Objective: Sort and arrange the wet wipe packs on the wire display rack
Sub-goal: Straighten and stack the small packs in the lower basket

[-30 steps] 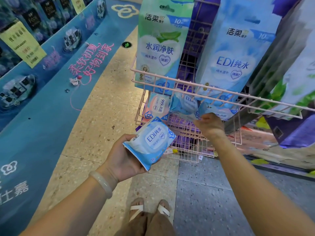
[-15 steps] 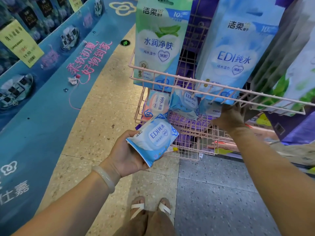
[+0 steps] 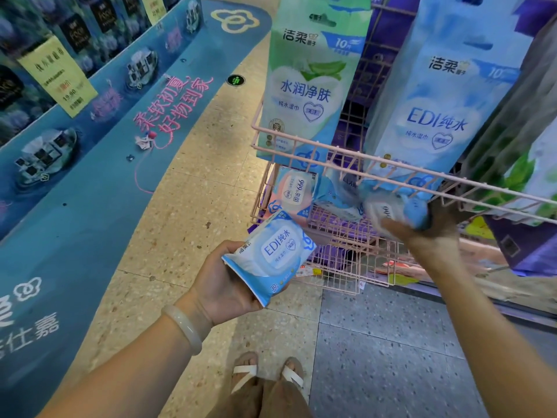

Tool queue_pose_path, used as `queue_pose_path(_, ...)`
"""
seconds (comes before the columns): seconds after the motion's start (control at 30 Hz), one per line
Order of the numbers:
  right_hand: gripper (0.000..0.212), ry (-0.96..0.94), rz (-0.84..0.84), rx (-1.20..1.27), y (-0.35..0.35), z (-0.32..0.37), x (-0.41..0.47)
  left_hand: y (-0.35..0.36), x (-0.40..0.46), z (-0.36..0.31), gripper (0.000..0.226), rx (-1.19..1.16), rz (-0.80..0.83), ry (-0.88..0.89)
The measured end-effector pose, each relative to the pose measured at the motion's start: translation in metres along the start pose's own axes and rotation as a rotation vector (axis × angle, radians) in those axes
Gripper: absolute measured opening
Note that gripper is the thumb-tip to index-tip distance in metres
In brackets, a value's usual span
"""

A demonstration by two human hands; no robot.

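Note:
My left hand [image 3: 223, 285] grips a blue EDI wet wipe pack [image 3: 271, 254] in front of the pink wire rack [image 3: 346, 155]. My right hand [image 3: 434, 230] reaches under the upper basket rim into the lower shelf and is closed on a small blue pack [image 3: 394, 209], blurred by motion. A pink 999 pack [image 3: 294, 191] and another blue pack [image 3: 340, 191] lean on the lower shelf. In the upper basket stand a tall green pack [image 3: 310, 82] and a tall blue EDI pack [image 3: 443, 110].
A blue curved floor display [image 3: 90, 164] with yellow price tags runs along the left. My sandalled feet [image 3: 268, 378] stand on speckled floor. Purple and green goods crowd the right side behind the rack.
My right hand has moved right along the lower shelf and lifted a small blue pack there. The left hand and its pack have stayed in place.

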State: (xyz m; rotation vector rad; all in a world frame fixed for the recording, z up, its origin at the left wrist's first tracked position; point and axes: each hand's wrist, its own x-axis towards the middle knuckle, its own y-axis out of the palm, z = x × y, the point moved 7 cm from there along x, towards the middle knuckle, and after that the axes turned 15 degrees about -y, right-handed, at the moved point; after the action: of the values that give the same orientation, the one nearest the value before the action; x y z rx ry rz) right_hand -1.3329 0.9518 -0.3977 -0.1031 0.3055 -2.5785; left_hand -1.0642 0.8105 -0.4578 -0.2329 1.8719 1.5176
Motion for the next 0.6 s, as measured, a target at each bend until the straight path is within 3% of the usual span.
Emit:
queue_pose_path(0.1, 0.063, 0.13, 0.176, 0.209, 0.048, 0.017, -0.005, -0.004, -0.003, 0.001, 0.051, 0.024, -0.035, -0.001)
queue_pose_path(0.17, 0.061, 0.042, 0.333, -0.106, 0.075, 0.033, 0.002, -0.007, -0.005, 0.002, 0.052, 0.046, -0.064, -0.003)
queue_pose_path(0.27, 0.046, 0.058, 0.302, -0.332, 0.102, 0.033, 0.015, -0.008, -0.011, 0.001, 0.052, 0.033, -0.08, 0.005)
queue_pose_path(0.5, 0.031, -0.116, 0.104, -0.186, 0.128, 0.029, 0.023, -0.012, -0.016, 0.001, 0.049, 0.015, -0.112, 0.016)
queue_pose_path(0.53, 0.036, -0.114, 0.154, -0.218, 0.129, 0.028, 0.022, -0.013, -0.016, 0.001, 0.05, 0.012, -0.113, 0.015)
queue_pose_path(0.6, 0.071, -0.12, 0.303, -0.361, 0.134, 0.024, 0.021, -0.014, -0.015, 0.003, 0.052, 0.001, -0.113, 0.01)
